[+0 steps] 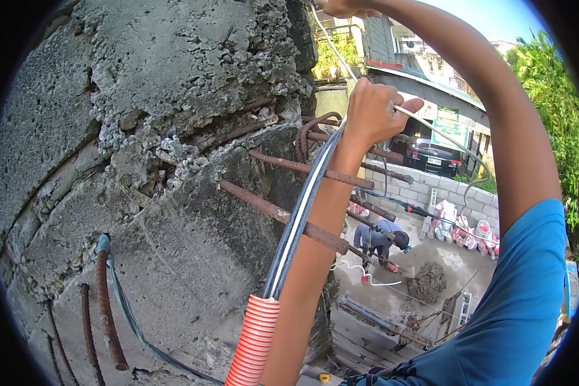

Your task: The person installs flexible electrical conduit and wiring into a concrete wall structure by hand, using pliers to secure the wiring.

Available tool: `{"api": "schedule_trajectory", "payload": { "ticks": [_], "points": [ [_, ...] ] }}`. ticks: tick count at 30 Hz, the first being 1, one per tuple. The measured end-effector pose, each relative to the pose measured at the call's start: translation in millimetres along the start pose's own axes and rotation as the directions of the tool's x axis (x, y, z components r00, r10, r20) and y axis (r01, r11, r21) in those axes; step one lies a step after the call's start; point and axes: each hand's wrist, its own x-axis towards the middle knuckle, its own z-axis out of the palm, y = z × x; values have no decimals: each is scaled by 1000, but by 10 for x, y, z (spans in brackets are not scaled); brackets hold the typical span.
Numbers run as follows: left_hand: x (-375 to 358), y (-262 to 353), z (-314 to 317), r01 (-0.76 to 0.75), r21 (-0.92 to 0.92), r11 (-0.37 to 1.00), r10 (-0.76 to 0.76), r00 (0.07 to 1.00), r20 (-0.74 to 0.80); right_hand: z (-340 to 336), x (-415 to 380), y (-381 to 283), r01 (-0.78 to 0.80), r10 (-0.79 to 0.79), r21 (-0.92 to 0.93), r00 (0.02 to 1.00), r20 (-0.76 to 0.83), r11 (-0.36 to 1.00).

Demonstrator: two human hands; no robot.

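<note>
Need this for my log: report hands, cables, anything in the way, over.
Left hand closed on white cable; right hand at top edge, grip unclear. Black and white cables run up from red corrugated conduit. Rusty rebar juts across left forearm.

Concrete wall: grey, rough, pitted, crumbled along a slanting seam, filling the left side.
Yard floor: pale grey, well below, bearing a mound of grey mix.
Block wall: low, grey, mortared, with filled bags along its foot.
Building opposite: signs on its front, including a green banner, above a dark vehicle.
Trees: dense, sunlit, at far right.
Sky: blue, bright.
Light: strong daylight.
</note>
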Motion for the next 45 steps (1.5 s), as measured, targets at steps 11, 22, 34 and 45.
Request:
{"api": "schedule_trajectory", "payload": {
  "ticks": [11,22,34,45],
  "points": [
    [-24,-10,-4,91,121,988,-95,995,33,-58,-317,-287,-242,238,7,957,164,970],
    [-10,11,-12,101,170,980,-123,985,122,22,-401,354,-26,63,115,942,-330,993],
    [-24,-12,34,71,196,978,-74,997,9,299,-67,432,123,-173,-147,896,-409,981],
    [-15,9,-14,57,225,973,-73,995,63,35,-39,441,242,-288,-246,942,-174,938]
  ]
}}
